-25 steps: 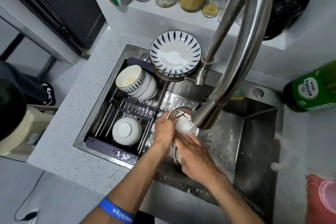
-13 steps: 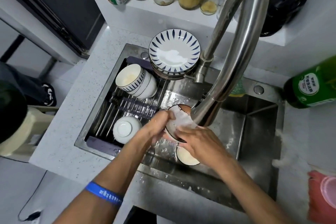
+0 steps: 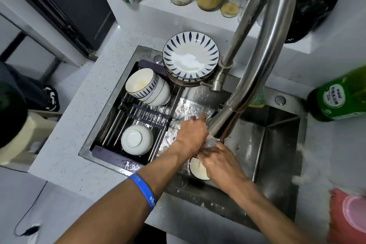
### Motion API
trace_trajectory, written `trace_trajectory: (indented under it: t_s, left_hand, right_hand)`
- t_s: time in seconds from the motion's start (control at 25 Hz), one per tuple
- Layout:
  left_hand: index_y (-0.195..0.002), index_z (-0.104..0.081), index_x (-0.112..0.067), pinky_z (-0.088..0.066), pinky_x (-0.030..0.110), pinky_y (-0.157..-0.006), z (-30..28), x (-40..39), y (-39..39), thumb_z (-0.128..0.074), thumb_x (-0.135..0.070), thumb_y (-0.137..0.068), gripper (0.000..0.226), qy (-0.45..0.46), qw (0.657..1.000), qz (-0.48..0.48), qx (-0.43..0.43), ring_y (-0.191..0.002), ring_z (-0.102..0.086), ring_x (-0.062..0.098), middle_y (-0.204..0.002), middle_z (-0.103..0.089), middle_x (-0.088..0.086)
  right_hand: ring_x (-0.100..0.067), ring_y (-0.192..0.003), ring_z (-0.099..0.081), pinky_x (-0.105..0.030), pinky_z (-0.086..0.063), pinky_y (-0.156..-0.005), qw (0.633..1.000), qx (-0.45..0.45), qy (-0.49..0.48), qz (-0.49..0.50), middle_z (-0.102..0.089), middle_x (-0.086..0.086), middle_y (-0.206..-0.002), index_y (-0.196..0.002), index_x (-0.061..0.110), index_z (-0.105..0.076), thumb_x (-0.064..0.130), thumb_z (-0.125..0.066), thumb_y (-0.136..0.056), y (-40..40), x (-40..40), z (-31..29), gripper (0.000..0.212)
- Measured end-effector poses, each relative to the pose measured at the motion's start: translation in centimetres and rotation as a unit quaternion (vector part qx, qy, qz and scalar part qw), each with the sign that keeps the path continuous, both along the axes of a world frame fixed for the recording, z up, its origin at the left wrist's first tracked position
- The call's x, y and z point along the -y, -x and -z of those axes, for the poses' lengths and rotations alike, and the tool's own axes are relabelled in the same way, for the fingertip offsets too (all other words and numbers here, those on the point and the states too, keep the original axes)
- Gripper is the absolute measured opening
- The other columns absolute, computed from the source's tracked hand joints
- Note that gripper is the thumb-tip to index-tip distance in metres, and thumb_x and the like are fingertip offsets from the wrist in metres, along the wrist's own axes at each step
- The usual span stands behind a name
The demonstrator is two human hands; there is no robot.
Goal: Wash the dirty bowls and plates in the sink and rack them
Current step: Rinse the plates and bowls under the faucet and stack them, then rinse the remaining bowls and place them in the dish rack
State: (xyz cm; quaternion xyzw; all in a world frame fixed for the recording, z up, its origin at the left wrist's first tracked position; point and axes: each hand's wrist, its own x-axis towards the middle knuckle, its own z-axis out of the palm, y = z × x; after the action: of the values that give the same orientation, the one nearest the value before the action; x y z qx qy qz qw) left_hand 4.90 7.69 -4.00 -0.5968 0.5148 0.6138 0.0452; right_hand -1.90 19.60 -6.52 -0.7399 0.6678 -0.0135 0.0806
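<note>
Mostly hidden | left hand (image 3: 191, 136), right hand (image 3: 219, 161) under faucet (image 3: 257, 49) | grip unclear, blurred

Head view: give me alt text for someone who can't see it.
Both hands, left hand and right hand, meet under the running faucet over the sink, above a bowl. Bowls and striped plates sit on the rack at left.

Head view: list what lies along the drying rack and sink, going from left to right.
Upside-down white bowl on the drying rack → left hand → right hand under the faucet → bare sink basin → green bottle on the counter.
</note>
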Motion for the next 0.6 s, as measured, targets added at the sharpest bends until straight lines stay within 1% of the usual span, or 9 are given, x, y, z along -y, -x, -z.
trace_trajectory:
  t_s: [0.04, 0.08, 0.16, 0.24, 0.28, 0.36, 0.44, 0.52, 0.6]
  left_hand:
    - [-0.123, -0.050, -0.006, -0.055, 0.037, -0.090, 0.4, -0.1, 0.1, -0.059, -0.007, -0.094, 0.030, 0.000, 0.998, -0.031, -0.063, -0.087, -0.060, 0.026, -0.102, -0.062, 0.012]
    - [-0.121, -0.051, -0.004, -0.055, 0.034, -0.087, 0.1, 0.2, -0.2, -0.059, -0.012, -0.095, 0.028, -0.009, 0.995, 0.029, -0.100, -0.083, -0.060, 0.024, -0.097, -0.062, 0.012]
    - [-0.116, -0.058, -0.001, -0.055, 0.029, -0.082, -0.3, 1.3, -1.0, -0.055, -0.014, -0.099, 0.023, 0.008, 0.991, 0.084, -0.104, -0.082, -0.061, 0.020, -0.093, -0.064, 0.008]
    - [-0.118, -0.067, -0.017, -0.053, 0.033, -0.083, 0.0, 1.7, -2.5, -0.058, -0.019, -0.097, 0.023, -0.035, 0.990, 0.017, -0.138, -0.094, -0.063, 0.019, -0.109, -0.070, 0.003]
    - [-0.119, -0.067, -0.027, -0.053, 0.034, -0.082, -0.1, 1.4, -2.9, -0.060, -0.028, -0.095, 0.025, -0.084, 0.982, -0.035, -0.165, -0.099, -0.064, 0.020, -0.114, -0.071, 0.003]
    - [-0.128, -0.060, -0.034, -0.055, 0.044, -0.087, 1.3, -0.2, -5.1, -0.069, -0.042, -0.087, 0.042, -0.166, 0.940, -0.149, -0.257, -0.106, -0.066, 0.026, -0.121, -0.069, 0.006]
    - [-0.128, -0.056, -0.037, -0.057, 0.047, -0.084, 1.6, -1.4, -6.4, -0.082, -0.033, -0.075, 0.059, -0.122, 0.938, -0.171, -0.275, -0.104, -0.068, 0.026, -0.121, -0.068, 0.009]
    - [-0.123, -0.057, -0.037, -0.059, 0.041, -0.074, 0.9, -0.3, -7.2, -0.087, -0.024, -0.069, 0.063, -0.057, 0.954, -0.183, -0.229, -0.102, -0.068, 0.025, -0.120, -0.066, 0.009]
    - [-0.125, -0.052, -0.040, -0.061, 0.041, -0.075, 0.3, 2.1, -9.0, -0.090, -0.028, -0.066, 0.072, 0.040, 0.978, -0.133, -0.156, -0.107, -0.063, 0.025, -0.124, -0.060, 0.004]
  right_hand:
    - [-0.014, -0.062, -0.065, -0.028, -0.044, -0.070, 1.000, 0.013, -0.003, 0.022, -0.068, 0.006, -0.065, -0.074, 0.021, -0.071, 0.007, -0.078, -0.051, 0.1, -0.2, 0.3, 0.028]
    - [-0.013, -0.066, -0.066, -0.026, -0.046, -0.073, 0.999, 0.024, -0.011, 0.044, -0.070, 0.007, -0.068, -0.077, 0.022, -0.072, 0.011, -0.082, -0.053, 0.3, -0.5, 0.5, 0.028]
    - [-0.013, -0.072, -0.065, -0.025, -0.040, -0.078, 0.994, 0.069, 0.005, 0.083, -0.072, 0.007, -0.075, -0.080, 0.023, -0.070, 0.019, -0.081, -0.066, 0.8, -1.0, 0.9, 0.018]
    - [-0.013, -0.079, -0.062, -0.025, -0.038, -0.078, 0.954, 0.247, 0.036, 0.167, -0.071, 0.006, -0.082, -0.083, 0.018, -0.069, 0.024, -0.073, -0.080, 0.4, -0.7, 1.0, 0.007]
    - [-0.012, -0.083, -0.062, -0.025, -0.041, -0.080, 0.890, 0.389, 0.036, 0.238, -0.072, 0.005, -0.087, -0.087, 0.016, -0.071, 0.023, -0.070, -0.083, -0.1, -0.3, 1.0, 0.008]
    - [-0.022, -0.090, -0.069, -0.031, -0.051, -0.081, 0.677, 0.643, -0.002, 0.358, -0.075, -0.004, -0.096, -0.098, 0.014, -0.074, 0.019, -0.067, -0.087, -2.0, 1.0, 0.5, 0.013]
    - [-0.028, -0.095, -0.070, -0.033, -0.056, -0.079, 0.535, 0.755, -0.031, 0.377, -0.074, -0.010, -0.105, -0.109, 0.014, -0.071, 0.006, -0.062, -0.091, -3.9, 2.2, 0.1, 0.021]
    - [-0.024, -0.105, -0.067, -0.029, -0.055, -0.085, 0.484, 0.805, -0.074, 0.334, -0.072, -0.011, -0.113, -0.119, 0.007, -0.064, -0.004, -0.057, -0.090, -4.5, 2.5, -0.3, 0.032]
    - [-0.020, -0.114, -0.064, -0.028, -0.050, -0.095, 0.494, 0.804, -0.122, 0.307, -0.070, -0.008, -0.118, -0.122, 0.007, -0.063, -0.004, -0.058, -0.089, -3.8, 2.0, 0.4, 0.036]
